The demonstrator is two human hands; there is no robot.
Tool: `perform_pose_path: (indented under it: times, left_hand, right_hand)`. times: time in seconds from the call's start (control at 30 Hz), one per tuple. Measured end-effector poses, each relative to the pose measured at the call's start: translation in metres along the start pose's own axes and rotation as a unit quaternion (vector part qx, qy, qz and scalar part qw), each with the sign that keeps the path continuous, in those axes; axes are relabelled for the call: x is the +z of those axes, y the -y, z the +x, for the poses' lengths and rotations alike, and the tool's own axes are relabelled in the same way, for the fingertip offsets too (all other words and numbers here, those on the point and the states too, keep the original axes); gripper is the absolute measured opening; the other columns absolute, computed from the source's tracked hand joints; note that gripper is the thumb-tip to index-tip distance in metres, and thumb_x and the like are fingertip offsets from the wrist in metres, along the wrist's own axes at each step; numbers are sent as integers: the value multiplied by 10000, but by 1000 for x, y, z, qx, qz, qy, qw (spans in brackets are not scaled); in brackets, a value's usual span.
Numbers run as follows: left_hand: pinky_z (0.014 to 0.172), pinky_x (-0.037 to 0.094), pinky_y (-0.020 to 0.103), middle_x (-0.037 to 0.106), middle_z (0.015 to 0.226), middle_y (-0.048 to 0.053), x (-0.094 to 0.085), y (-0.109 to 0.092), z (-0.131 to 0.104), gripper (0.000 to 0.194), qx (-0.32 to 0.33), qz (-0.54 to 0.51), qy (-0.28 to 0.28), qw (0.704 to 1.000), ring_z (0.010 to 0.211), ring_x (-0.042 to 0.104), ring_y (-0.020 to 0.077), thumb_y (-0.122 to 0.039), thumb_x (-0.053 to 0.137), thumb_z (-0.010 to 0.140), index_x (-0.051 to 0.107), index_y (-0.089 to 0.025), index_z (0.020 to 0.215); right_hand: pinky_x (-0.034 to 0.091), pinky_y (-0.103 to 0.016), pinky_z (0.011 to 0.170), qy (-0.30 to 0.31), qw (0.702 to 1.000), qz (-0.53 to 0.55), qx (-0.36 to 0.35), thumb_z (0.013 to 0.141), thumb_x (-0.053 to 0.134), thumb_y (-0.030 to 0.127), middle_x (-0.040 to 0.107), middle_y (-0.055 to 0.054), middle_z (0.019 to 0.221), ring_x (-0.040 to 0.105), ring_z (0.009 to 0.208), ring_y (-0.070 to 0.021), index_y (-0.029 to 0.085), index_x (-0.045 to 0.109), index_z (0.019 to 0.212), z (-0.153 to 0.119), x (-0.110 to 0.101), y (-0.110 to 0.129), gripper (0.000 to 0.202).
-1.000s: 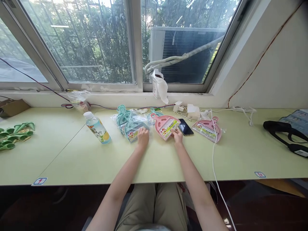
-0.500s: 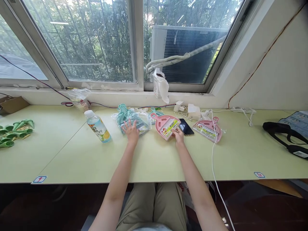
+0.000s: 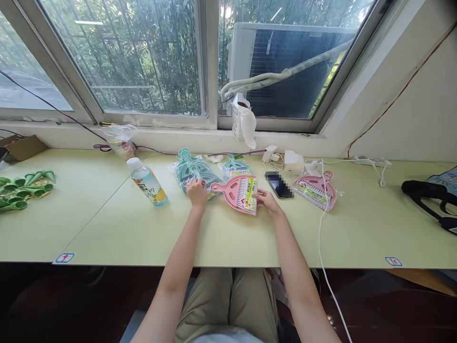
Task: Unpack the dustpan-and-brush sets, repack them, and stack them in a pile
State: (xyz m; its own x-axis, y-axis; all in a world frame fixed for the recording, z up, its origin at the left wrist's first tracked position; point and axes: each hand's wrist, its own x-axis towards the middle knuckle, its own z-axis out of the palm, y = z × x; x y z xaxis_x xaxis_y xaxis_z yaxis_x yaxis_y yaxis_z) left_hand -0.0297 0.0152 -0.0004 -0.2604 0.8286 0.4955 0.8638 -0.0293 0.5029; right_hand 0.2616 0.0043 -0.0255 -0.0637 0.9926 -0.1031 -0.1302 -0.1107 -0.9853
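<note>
My right hand (image 3: 268, 200) grips the brush-side edge of a pink dustpan with a small brush (image 3: 240, 194) and a printed label, its handle pointing left. My left hand (image 3: 197, 193) is closed at the near edge of a pile of teal dustpan sets in clear plastic (image 3: 191, 169). What its curled fingers hold, if anything, is hidden. The pink handle's end lies just right of that hand. Behind the pink set is another teal dustpan set (image 3: 237, 166). A second pink dustpan set (image 3: 316, 189) lies to the right, a white cable crossing it.
A drink bottle (image 3: 147, 183) leans left of the teal pile. A phone (image 3: 278, 185) lies right of my right hand. White chargers and boxes (image 3: 293, 163) sit by the wall. Green cone-shaped pieces (image 3: 26, 190) are far left, a black strap (image 3: 428, 195) far right.
The pink dustpan in my right hand has turned, its handle swinging left toward my left hand, and come nearer. My left hand's spread fingers have curled closed. The view has shifted slightly.
</note>
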Motion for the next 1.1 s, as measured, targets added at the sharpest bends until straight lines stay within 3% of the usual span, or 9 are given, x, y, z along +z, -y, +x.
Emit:
perform_pose_path:
  times: [0.13, 0.33, 0.43, 0.6, 0.8, 0.87, 0.97, 1.03, 1.1]
  left_hand:
    - [847, 361, 370, 605, 961, 105, 0, -5, -2, 255, -16, -30, -28, 999, 945, 535, 269, -303, 412, 901, 638, -197, 955]
    - [874, 341, 369, 590, 1003, 103, 5, -18, -8, 285, -12, -79, -45, 996, 968, 537, 261, -326, 380, 921, 636, -211, 975]
    - [870, 344, 367, 590, 1015, 100, 7, -21, -10, 288, -5, -104, -43, 994, 952, 549, 251, -340, 380, 925, 632, -218, 990]
    - [874, 365, 356, 601, 1000, 83, 13, -26, -13, 253, 65, -132, -41, 988, 973, 551, 238, -344, 418, 918, 634, -224, 969]
    - [906, 396, 361, 508, 1183, 97, 20, -42, -26, 284, 138, -222, -10, 965, 1046, 520, 218, -364, 442, 911, 592, -232, 1111]
    - [913, 406, 353, 410, 1305, 109, 21, -46, -30, 386, 118, -275, -24, 954, 1105, 489, 215, -403, 427, 913, 488, -252, 1263]
    - [930, 410, 344, 304, 1397, 119, 22, -48, -29, 530, 14, -376, -78, 923, 1158, 458, 210, -476, 431, 897, 327, -273, 1376]
    - [931, 420, 330, 295, 1413, 115, 24, -46, -22, 594, -91, -461, -89, 878, 1166, 467, 202, -532, 449, 872, 283, -282, 1384]
    - [913, 441, 317, 378, 1371, 98, 26, -42, -13, 603, -177, -556, -38, 811, 1157, 501, 197, -584, 445, 850, 306, -287, 1356]
  right_hand:
    - [522, -250, 523, -26, 999, 19, -19, 568, 799, 333, 723, -51, 792, 650, 581, -148, 159, 667, 902, 3, 1, -2, 399]
    - [529, -265, 549, -135, 989, 65, -20, 575, 781, 295, 716, -43, 753, 654, 595, -160, 162, 641, 847, 8, 7, -6, 333]
    - [522, -256, 527, -104, 993, 55, -15, 577, 784, 287, 716, -47, 746, 648, 581, -156, 160, 648, 844, 8, 10, -6, 325]
    - [535, -244, 532, -51, 996, 68, -28, 583, 792, 317, 722, -47, 781, 659, 608, -153, 162, 663, 874, 4, 21, -6, 354]
    - [530, -209, 538, -159, 972, 175, 0, 570, 791, 250, 727, -16, 774, 663, 615, -134, 180, 657, 836, 8, 30, -14, 306]
    - [529, -204, 534, -161, 967, 200, 5, 573, 787, 232, 729, -13, 781, 667, 630, -135, 186, 656, 834, 9, 31, -16, 296]
    - [533, -212, 521, -158, 966, 203, -4, 579, 788, 241, 727, -16, 771, 665, 621, -140, 190, 644, 825, 9, 32, -15, 290]
    - [536, -217, 515, -154, 969, 192, -12, 578, 793, 258, 722, -16, 748, 656, 588, -136, 188, 633, 817, 8, 34, -13, 296]
    - [537, -221, 511, -140, 974, 175, -20, 569, 801, 275, 718, -15, 736, 644, 558, -130, 184, 625, 814, 7, 36, -10, 315]
